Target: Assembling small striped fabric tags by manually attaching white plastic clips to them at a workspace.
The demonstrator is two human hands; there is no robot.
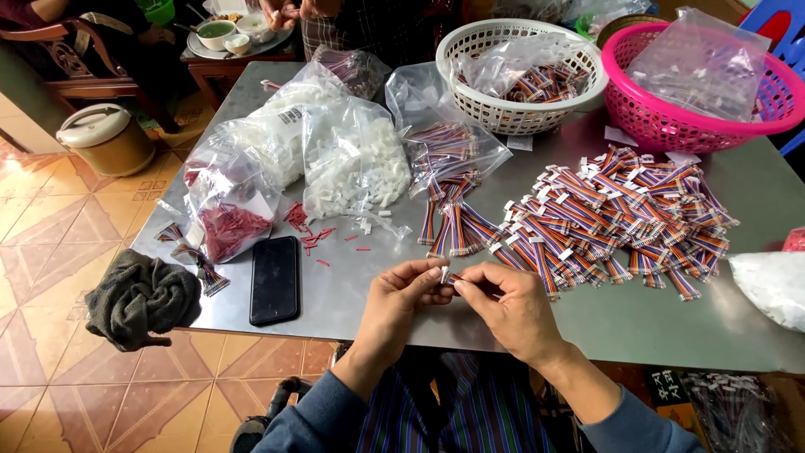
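Pinching a small white plug (pixel 444 273) between thumb and forefinger, the left hand (pixel 401 300) meets the right hand (pixel 510 309), whose fingertips press together on a short striped ribbon cable (pixel 466 281) just above the steel table (pixel 352 294). Keeping both parts level and squarely lined up looks key here, beside the heap of finished cables (pixel 616 214) and a black phone (pixel 275 279).

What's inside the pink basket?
The pink basket holds a crumpled clear plastic bag that fills most of it. A few striped wire bundles seem to show beneath; whatever else lies under the bag is covered.
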